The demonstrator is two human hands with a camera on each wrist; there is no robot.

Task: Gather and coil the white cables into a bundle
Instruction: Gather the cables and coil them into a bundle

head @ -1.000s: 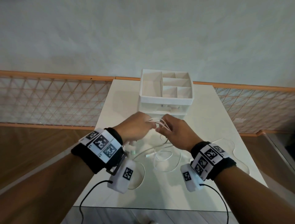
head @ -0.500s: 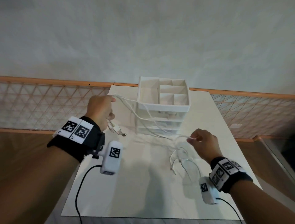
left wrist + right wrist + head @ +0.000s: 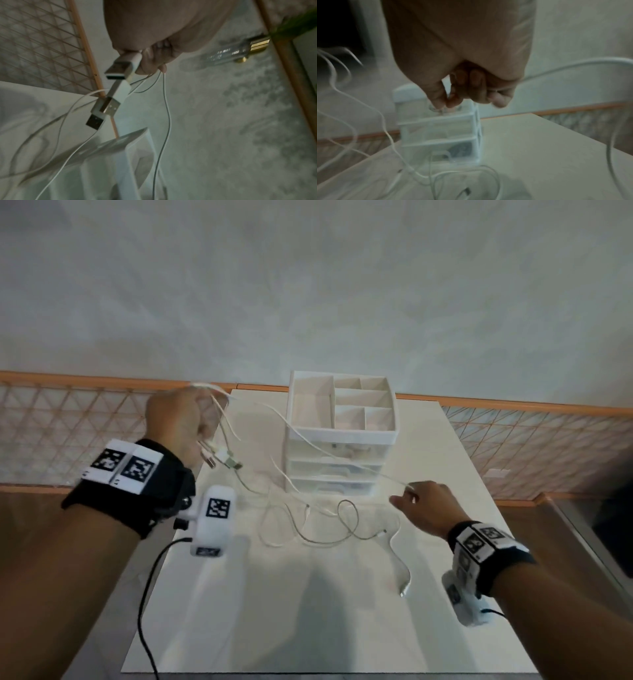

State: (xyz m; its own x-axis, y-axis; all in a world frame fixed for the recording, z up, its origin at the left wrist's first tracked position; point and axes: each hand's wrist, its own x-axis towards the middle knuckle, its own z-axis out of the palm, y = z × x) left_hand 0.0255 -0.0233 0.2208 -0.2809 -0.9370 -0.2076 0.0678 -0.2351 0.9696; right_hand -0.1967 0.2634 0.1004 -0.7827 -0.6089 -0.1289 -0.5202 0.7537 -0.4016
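Note:
Several thin white cables (image 3: 310, 445) stretch between my two hands, passing in front of the white organizer. My left hand (image 3: 200, 421) is raised at the table's far left and grips the cables near their ends. Their USB plugs (image 3: 219, 461) dangle below it; the left wrist view shows these plugs (image 3: 118, 67) sticking out of my curled fingers (image 3: 150, 60). My right hand (image 3: 407, 495) is lower, right of the organizer, and pinches the cables (image 3: 556, 67) between thumb and curled fingers (image 3: 476, 88). Slack loops (image 3: 329, 525) lie on the table between the hands.
A white drawer organizer (image 3: 342, 440) with open top compartments stands at the back middle of the white table (image 3: 308, 611). One cable tail (image 3: 399, 563) snakes along the table's right side. Low orange-framed lattice panels (image 3: 68, 422) run behind the table on both sides.
From together in front of the organizer, my hands have pulled apart: the left went up and left with the plug ends, the right went right, drawing the cables out and shifting the slack loops.

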